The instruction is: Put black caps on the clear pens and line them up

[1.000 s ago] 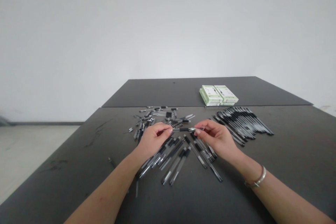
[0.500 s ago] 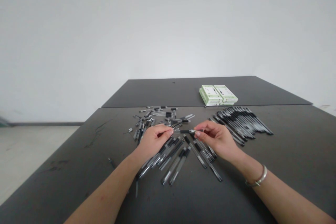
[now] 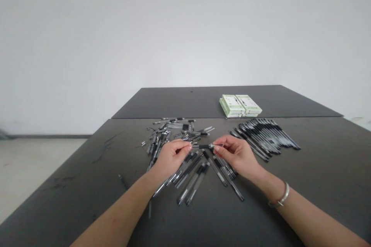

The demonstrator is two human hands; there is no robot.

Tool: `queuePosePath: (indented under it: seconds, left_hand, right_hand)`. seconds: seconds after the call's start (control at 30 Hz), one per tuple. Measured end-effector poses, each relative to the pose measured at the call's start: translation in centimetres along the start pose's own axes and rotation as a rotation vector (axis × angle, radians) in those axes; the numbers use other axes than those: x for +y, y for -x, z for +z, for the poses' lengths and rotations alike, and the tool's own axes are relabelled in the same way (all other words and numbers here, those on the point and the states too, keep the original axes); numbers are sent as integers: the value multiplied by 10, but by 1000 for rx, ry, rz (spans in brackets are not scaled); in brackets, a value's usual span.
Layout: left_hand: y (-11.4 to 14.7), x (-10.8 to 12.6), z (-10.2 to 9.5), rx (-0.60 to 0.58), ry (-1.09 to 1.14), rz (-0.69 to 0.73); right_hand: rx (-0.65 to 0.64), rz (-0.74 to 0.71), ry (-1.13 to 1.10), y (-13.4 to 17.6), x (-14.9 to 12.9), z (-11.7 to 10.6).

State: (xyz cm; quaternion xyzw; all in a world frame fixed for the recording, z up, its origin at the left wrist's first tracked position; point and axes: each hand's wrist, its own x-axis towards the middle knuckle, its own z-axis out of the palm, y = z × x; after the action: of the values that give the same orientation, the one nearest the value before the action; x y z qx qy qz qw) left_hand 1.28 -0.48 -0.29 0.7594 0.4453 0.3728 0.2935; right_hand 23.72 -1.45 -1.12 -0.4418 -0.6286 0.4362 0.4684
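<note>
Held level between my two hands is a gel pen (image 3: 204,146) with a clear barrel and a black grip. My left hand (image 3: 171,158) pinches its barrel end between thumb and fingers. At the other end, my right hand (image 3: 236,154) is closed on the tip side, where a small clear or silver part shows; whether this is a cap I cannot tell. Loose pens (image 3: 197,185) fan out on the table below my hands. Behind my left hand lies a jumble of pen parts and small caps (image 3: 162,137).
Right of my hands, a slanted row of pens with black ends (image 3: 268,135) lies side by side. Green and white boxes (image 3: 240,106) are stacked on the far table section. The dark table (image 3: 87,185) has a seam across it, with a white wall (image 3: 185,27) behind.
Both hands stay almost in place with the pen between them. My right hand has shifted very slightly left.
</note>
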Motion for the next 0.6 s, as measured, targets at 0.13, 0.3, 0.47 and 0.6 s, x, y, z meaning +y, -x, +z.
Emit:
queuePosePath:
  seconds: [0.13, 0.3, 0.47, 0.6]
  left_hand:
    - [-1, -1, -2, -15, 4, -6]
    - [-3, -4, -3, -23, 31, -56]
    - [-3, -7, -4, -15, 49, -89]
    - [-4, -8, -4, -20, 39, -79]
  right_hand:
    - [-1, -22, 22, 1, 1, 0]
    - [-2, -64, -28, 0, -2, 1]
    - [-29, -107, -59, -1, -2, 0]
    - [7, -60, 38, -2, 5, -2]
